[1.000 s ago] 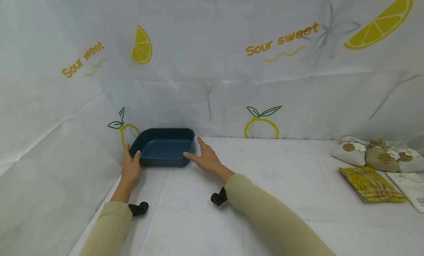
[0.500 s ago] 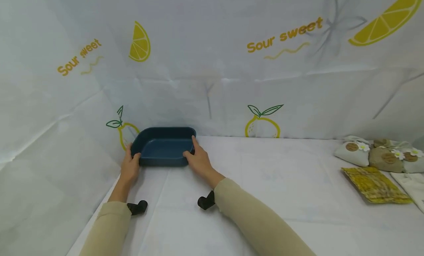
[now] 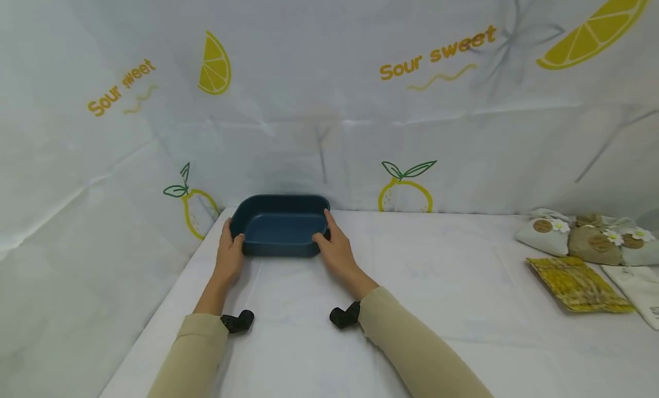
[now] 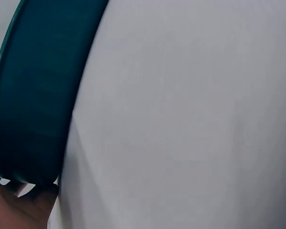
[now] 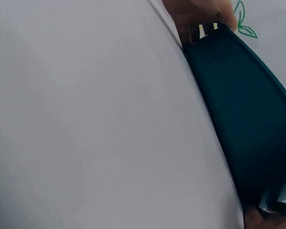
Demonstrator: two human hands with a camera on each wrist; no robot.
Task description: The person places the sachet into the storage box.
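A dark blue rectangular baking dish is at the back left of the white table, close to the wall. My left hand grips its left end, thumb at the front corner and fingers along the outer side. At the opposite end my right hand holds the dish the same way. Nothing lies inside it. In the left wrist view the dish's outer wall fills the left side, and part of a hand shows below it. The right wrist view has the outer wall running diagonally between both hands.
At the right stand several small drawstring bags with flower trims. In front of them lie a yellow patterned packet and a white flat packet. A white lemon-print sheet hangs behind and along the left.
My right hand has closed onto the dish's right end. Both hands have then moved the dish a little to the right, away from the left wall.
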